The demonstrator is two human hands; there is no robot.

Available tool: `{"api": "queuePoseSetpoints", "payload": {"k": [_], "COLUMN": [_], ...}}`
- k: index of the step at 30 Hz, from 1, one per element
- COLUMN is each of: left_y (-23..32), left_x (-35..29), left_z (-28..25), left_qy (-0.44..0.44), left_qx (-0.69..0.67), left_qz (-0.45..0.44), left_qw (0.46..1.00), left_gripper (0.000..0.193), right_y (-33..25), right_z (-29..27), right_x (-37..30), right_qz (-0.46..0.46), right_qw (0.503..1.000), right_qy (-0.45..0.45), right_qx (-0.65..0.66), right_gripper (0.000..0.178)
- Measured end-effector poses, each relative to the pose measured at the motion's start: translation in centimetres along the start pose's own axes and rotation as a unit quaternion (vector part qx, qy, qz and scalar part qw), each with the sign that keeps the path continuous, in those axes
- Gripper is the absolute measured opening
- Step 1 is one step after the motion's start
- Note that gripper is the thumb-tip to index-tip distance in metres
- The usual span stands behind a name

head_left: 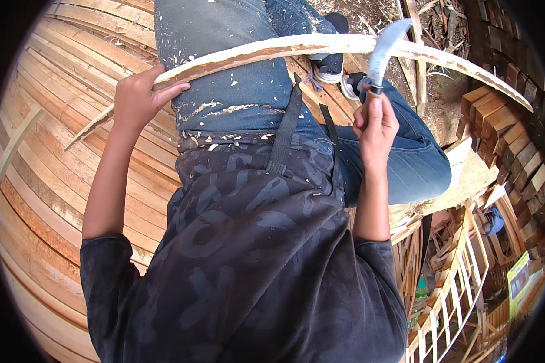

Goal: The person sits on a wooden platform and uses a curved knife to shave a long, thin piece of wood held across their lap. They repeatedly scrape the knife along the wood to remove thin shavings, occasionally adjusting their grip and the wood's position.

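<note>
Pale, freshly bared wood shows along most of a long, thin strip (272, 46) that lies across the person's lap, with brown patches left along its near edge; it looks bowed in this wide view. Its left end slants down past the left hand (140, 97) to a narrow tip over the planks (48, 163), and its right end reaches well beyond the knee. The left hand is closed around the strip near that left end, thumb laid along the wood and pointing right. The right hand (376, 124) is wrapped around the handle of a knife (383, 53), its thumb pressed up along the grip. The knife has a dark collar and a broad steel blade that curves at the tip toward the upper right. The blade crosses in front of the strip, right of its middle; whether the edge touches the wood, I cannot tell. Small shavings (213, 147) are scattered over the blue jeans (236, 91) and the hem of the dark patterned shirt (254, 260), where two black straps (284, 130) also lie. A dark shoe (329, 68) with a pale sole shows just below the strip. At the right, wooden blocks (502, 124) stand stacked in rows, and below them leans a ladder-like wooden frame (482, 266).
</note>
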State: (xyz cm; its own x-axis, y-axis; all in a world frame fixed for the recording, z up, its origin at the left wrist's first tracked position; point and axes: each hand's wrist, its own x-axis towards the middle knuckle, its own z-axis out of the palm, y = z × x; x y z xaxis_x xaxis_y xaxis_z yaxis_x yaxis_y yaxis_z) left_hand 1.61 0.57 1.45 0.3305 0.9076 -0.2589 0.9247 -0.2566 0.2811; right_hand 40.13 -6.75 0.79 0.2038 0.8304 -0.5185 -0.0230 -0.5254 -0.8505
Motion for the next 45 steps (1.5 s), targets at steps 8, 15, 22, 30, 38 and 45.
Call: {"api": "queuePoseSetpoints", "payload": {"k": [8, 15, 22, 30, 38, 45], "left_y": [2.7, 4.6, 4.6, 4.7, 4.5, 4.5], "left_x": [0.8, 1.5, 1.8, 2.3, 1.8, 1.8], "left_z": [-1.8, -3.0, -2.6, -2.7, -2.1, -1.7], "left_qy": [-0.063, -0.074, -0.064, -0.064, -0.054, -0.037], "left_qx": [0.003, 0.049, 0.084, 0.064, 0.049, 0.048], "left_qz": [-0.059, -0.077, -0.062, -0.067, -0.072, -0.065], "left_qw": [0.996, 0.993, 0.993, 0.994, 0.995, 0.996], "left_gripper": [0.062, 0.058, 0.062, 0.059, 0.057, 0.056], "right_y": [0.2, 1.0, 1.3, 1.8, 1.6, 3.2], "right_z": [-0.8, 0.1, -1.1, -1.2, -1.7, -3.1], "right_x": [1.4, 2.2, 3.1, 3.1, 2.5, 2.8], "right_qz": [0.008, 0.034, 0.12, 0.087, 0.08, 0.082], "right_qw": [0.996, 0.98, 0.985, 0.993, 0.995, 0.995], "right_qy": [-0.004, 0.033, -0.062, -0.006, 0.0, -0.004], "right_qx": [0.09, 0.193, 0.111, 0.085, 0.056, 0.063], "right_gripper": [0.031, 0.037, 0.036, 0.037, 0.033, 0.03]}}
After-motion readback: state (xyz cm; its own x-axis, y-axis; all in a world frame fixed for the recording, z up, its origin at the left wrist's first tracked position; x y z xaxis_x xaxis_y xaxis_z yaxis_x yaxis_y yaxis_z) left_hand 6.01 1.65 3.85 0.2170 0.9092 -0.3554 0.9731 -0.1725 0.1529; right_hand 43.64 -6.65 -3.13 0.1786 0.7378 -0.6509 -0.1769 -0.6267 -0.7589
